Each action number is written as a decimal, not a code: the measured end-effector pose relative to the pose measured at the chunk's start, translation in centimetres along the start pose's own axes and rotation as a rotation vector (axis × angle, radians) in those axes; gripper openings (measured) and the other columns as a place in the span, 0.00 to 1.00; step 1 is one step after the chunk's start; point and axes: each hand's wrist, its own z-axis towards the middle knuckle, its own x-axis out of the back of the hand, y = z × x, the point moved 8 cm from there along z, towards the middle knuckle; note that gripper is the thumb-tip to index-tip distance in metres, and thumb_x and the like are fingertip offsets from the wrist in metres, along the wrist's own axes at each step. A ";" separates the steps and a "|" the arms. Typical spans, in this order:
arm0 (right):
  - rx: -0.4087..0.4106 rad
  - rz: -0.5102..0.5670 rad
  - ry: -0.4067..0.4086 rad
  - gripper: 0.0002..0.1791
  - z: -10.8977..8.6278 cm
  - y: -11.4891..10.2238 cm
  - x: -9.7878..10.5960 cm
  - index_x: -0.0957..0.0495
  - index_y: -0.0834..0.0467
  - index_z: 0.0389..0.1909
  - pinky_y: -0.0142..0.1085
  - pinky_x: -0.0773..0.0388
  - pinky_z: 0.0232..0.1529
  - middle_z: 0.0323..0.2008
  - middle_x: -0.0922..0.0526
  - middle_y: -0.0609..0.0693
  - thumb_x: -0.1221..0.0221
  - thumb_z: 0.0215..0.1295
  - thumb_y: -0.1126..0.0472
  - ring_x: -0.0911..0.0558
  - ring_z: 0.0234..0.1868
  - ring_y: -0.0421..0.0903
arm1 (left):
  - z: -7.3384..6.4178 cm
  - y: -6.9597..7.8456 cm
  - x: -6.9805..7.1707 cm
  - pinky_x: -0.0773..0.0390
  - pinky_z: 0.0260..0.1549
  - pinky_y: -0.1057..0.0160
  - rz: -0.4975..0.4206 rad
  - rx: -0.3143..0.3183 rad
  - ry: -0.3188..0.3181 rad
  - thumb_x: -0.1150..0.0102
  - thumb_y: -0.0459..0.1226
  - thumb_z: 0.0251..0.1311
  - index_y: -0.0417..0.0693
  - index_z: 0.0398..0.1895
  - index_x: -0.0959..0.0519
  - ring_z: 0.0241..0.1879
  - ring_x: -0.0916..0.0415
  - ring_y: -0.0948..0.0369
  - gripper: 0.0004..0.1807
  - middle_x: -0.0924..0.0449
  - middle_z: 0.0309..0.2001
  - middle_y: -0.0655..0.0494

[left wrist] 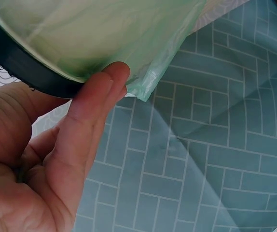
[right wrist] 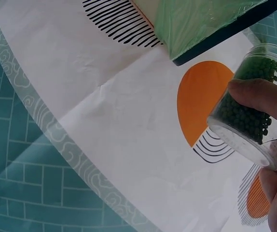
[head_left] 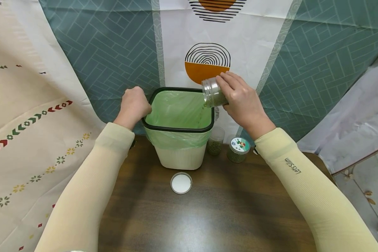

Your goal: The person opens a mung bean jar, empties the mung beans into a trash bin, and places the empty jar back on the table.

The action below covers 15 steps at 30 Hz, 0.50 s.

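Note:
A white bin (head_left: 179, 157) with a black rim (head_left: 179, 130) and a green plastic liner (head_left: 176, 108) stands on the table. My left hand (head_left: 134, 105) grips the rim at its left side; in the left wrist view the fingers (left wrist: 88, 96) lie against the rim and liner edge. Over the right side of the bin, my right hand (head_left: 242, 101) holds a clear jar (head_left: 213, 91) tipped nearly sideways, its mouth toward the bin. Small green beans (right wrist: 244, 108) fill part of the jar in the right wrist view. A few fall from its mouth into the bin.
Right of the bin, a lidless clear jar (head_left: 215, 143) with green contents stands beside a jar with a printed lid (head_left: 239, 145). A round white lid (head_left: 181, 183) lies on the dark wooden table (head_left: 182, 220). Patterned cloth (head_left: 113, 52) hangs behind the bin.

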 end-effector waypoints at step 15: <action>0.012 -0.007 0.004 0.42 0.0 -0.2 0.0 0.31 0.61 0.61 0.47 0.28 0.59 0.60 0.27 0.59 0.28 0.39 0.72 0.31 0.63 0.55 | -0.2 0.0 0.0 0.35 0.14 0.62 -0.006 0.016 -0.006 0.48 0.31 0.49 0.41 0.20 0.29 0.25 0.35 0.52 0.04 0.31 0.26 0.44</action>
